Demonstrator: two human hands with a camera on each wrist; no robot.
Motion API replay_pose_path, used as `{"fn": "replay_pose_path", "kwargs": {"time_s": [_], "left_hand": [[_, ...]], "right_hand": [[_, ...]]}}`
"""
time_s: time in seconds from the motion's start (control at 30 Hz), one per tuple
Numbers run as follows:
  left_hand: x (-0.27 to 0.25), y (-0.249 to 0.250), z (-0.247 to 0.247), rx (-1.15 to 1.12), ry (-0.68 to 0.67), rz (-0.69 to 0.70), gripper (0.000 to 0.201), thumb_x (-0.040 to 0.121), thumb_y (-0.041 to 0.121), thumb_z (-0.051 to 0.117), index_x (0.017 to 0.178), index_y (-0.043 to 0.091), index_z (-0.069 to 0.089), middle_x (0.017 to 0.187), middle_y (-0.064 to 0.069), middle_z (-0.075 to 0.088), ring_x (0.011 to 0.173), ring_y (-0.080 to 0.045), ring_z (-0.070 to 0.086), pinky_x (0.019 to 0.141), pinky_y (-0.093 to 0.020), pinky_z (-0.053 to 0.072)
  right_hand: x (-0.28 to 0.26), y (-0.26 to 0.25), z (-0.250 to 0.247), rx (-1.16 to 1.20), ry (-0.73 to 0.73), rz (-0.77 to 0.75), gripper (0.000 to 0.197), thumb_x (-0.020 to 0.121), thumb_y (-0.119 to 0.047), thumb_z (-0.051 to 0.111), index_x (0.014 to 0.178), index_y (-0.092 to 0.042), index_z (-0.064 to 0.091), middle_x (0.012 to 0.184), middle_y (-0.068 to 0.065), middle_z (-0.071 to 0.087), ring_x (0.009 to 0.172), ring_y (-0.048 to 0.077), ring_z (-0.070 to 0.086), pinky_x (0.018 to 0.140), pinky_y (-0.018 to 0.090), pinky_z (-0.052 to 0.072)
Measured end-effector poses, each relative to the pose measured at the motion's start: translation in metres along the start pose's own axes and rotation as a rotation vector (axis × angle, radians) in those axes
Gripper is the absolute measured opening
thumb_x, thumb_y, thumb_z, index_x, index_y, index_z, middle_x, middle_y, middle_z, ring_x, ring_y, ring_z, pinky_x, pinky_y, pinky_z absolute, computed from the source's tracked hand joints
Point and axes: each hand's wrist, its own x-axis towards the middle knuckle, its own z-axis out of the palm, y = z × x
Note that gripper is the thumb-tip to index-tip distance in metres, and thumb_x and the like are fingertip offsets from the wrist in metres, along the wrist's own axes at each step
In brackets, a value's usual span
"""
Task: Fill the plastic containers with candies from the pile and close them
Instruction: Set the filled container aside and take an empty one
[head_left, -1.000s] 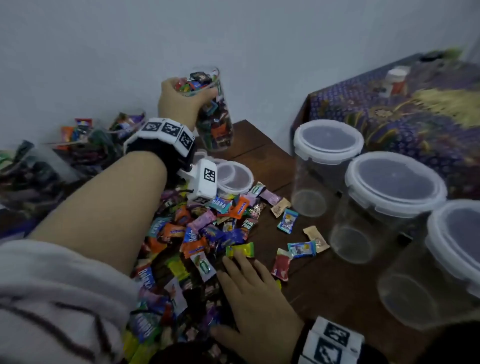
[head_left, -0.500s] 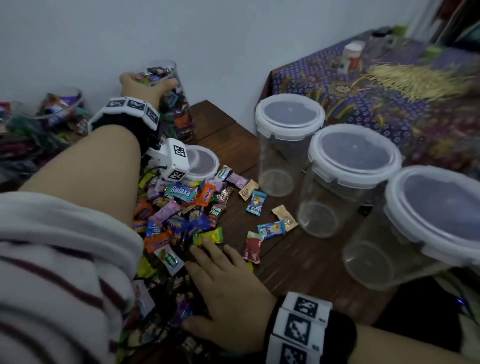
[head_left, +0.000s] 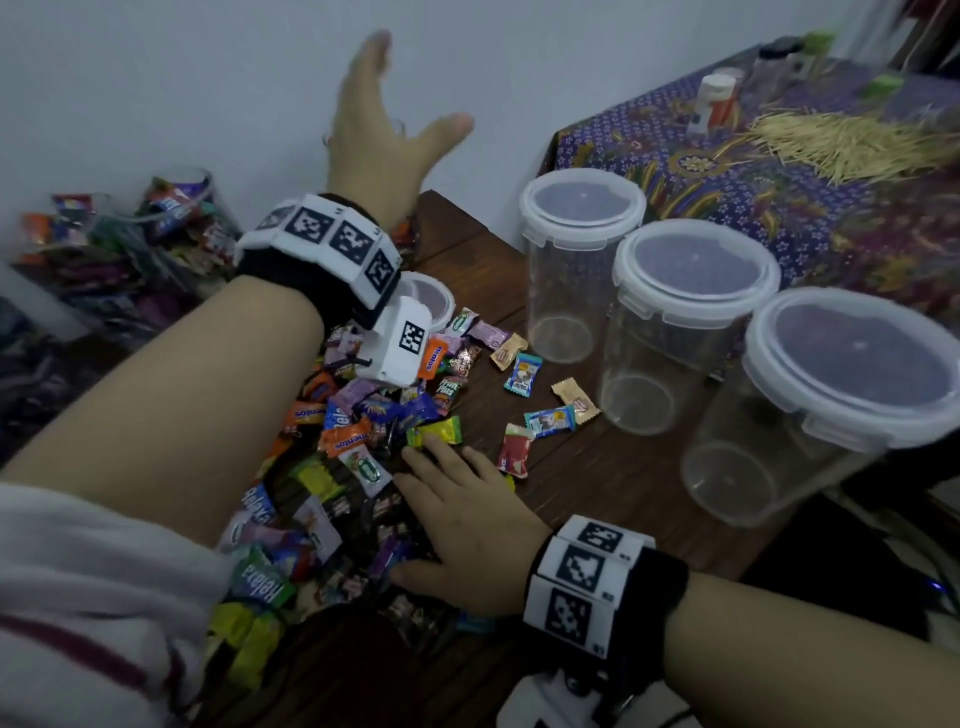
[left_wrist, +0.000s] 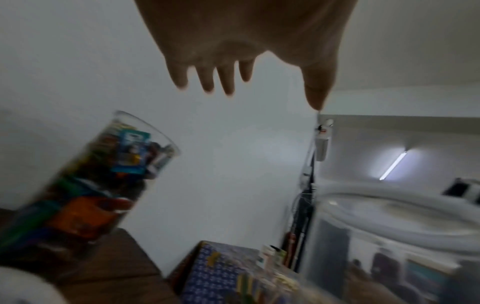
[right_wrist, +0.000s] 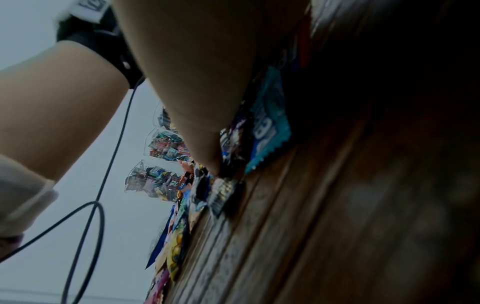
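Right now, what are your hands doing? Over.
Left hand open, raised, empty. Right hand flat on candy pile. Three tubs empty, lidded. Nothing blocking.

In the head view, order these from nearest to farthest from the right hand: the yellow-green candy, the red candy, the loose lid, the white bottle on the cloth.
From the right hand:
1. Yellow-green candy, at the fingertips.
2. Red candy, just right of the fingers.
3. Loose lid, beyond the pile, partly behind the left wrist.
4. White bottle, far back on the patterned cloth.
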Motion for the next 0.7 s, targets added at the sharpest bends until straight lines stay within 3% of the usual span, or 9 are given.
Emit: {"fn": "replay_pose_path", "kwargs": {"time_s": [0.07, 0.17, 0.27, 0.4, 0.47, 0.53, 0.6, 0.63, 0.7], "left_hand": [[-0.009, 0.019, 0.008, -0.134, -0.23, -0.027, 0.099, 0.074, 0.05, 0.069, 0.149, 0.014, 0.017, 0.151, -0.007, 0.03, 0.138, -0.014, 0.028, 0.107, -0.024, 0.025], [-0.021, 0.038, 0.02, -0.095, -0.579, -0.057, 0.103, 0.076, 0.04, 0.074, 0.151, 0.017, 0.008, 0.155, -0.009, 0.022, 0.142, -0.017, 0.024, 0.104, -0.023, 0.022], [-0.029, 0.042, 0.031, -0.081, -0.732, -0.108, 0.107, 0.076, 0.028, 0.076, 0.151, 0.017, 0.001, 0.156, -0.009, 0.019, 0.141, -0.016, 0.024, 0.1, -0.016, 0.022], [-0.037, 0.04, 0.036, -0.132, -0.764, -0.129, 0.106, 0.077, 0.014, 0.076, 0.151, 0.007, 0.0, 0.153, 0.0, 0.021, 0.127, 0.001, 0.026, 0.087, 0.004, 0.024], [-0.043, 0.042, 0.038, -0.158, -0.745, -0.125, 0.096, 0.08, 0.004, 0.071, 0.149, 0.005, 0.005, 0.13, 0.014, 0.032, 0.112, 0.007, 0.03, 0.074, 0.011, 0.026], [-0.046, 0.042, 0.039, -0.176, -0.69, -0.119, 0.091, 0.08, 0.005, 0.072, 0.148, 0.005, 0.012, 0.118, 0.02, 0.035, 0.107, 0.009, 0.041, 0.076, 0.008, 0.028], [-0.047, 0.04, 0.04, -0.17, -0.639, -0.143, 0.092, 0.078, 0.014, 0.075, 0.148, 0.006, 0.016, 0.133, 0.012, 0.042, 0.119, 0.002, 0.044, 0.092, -0.005, 0.031], [-0.048, 0.041, 0.04, -0.161, -0.621, -0.152, 0.089, 0.078, 0.018, 0.076, 0.147, 0.009, 0.021, 0.133, 0.008, 0.043, 0.121, -0.004, 0.043, 0.094, -0.011, 0.033], [-0.049, 0.041, 0.042, -0.146, -0.575, -0.153, 0.073, 0.076, 0.02, 0.078, 0.136, 0.016, 0.035, 0.113, 0.013, 0.046, 0.11, -0.006, 0.044, 0.082, -0.012, 0.038]], "right_hand": [[0.0, 0.0, 0.001, 0.0, 0.002, 0.002, 0.079, 0.092, -0.059, 0.038, 0.151, -0.016, 0.006, 0.159, 0.0, -0.008, 0.144, 0.017, -0.018, 0.117, 0.042, -0.009], [0.001, 0.0, 0.002, 0.0, 0.013, 0.003, 0.08, 0.092, -0.059, 0.039, 0.151, -0.016, 0.007, 0.159, 0.0, -0.007, 0.144, 0.017, -0.017, 0.117, 0.043, -0.007], [0.002, 0.0, 0.002, -0.002, 0.021, 0.001, 0.08, 0.092, -0.059, 0.039, 0.151, -0.016, 0.008, 0.159, 0.0, -0.007, 0.144, 0.017, -0.018, 0.118, 0.043, -0.007], [0.002, 0.001, 0.003, 0.006, 0.032, 0.0, 0.079, 0.092, -0.059, 0.039, 0.151, -0.016, 0.008, 0.159, 0.0, -0.006, 0.144, 0.017, -0.016, 0.117, 0.042, -0.007], [0.002, 0.001, 0.003, 0.008, 0.037, -0.001, 0.079, 0.092, -0.059, 0.039, 0.151, -0.016, 0.008, 0.159, 0.0, -0.006, 0.145, 0.017, -0.014, 0.117, 0.041, -0.007], [0.002, 0.001, 0.005, 0.007, 0.056, -0.006, 0.079, 0.092, -0.058, 0.04, 0.151, -0.016, 0.01, 0.159, 0.0, -0.004, 0.145, 0.017, -0.012, 0.117, 0.041, -0.006], [0.002, 0.001, 0.006, 0.006, 0.082, -0.011, 0.078, 0.091, -0.057, 0.041, 0.15, -0.016, 0.012, 0.159, 0.001, -0.001, 0.145, 0.017, -0.01, 0.118, 0.042, -0.005], [0.002, 0.001, 0.006, 0.007, 0.088, -0.01, 0.078, 0.091, -0.057, 0.042, 0.15, -0.016, 0.013, 0.159, 0.001, -0.001, 0.145, 0.017, -0.01, 0.118, 0.042, -0.005], [0.002, 0.0, 0.006, 0.005, 0.098, -0.01, 0.078, 0.091, -0.058, 0.042, 0.15, -0.016, 0.013, 0.159, 0.001, 0.0, 0.145, 0.017, -0.008, 0.118, 0.042, -0.004]]}}
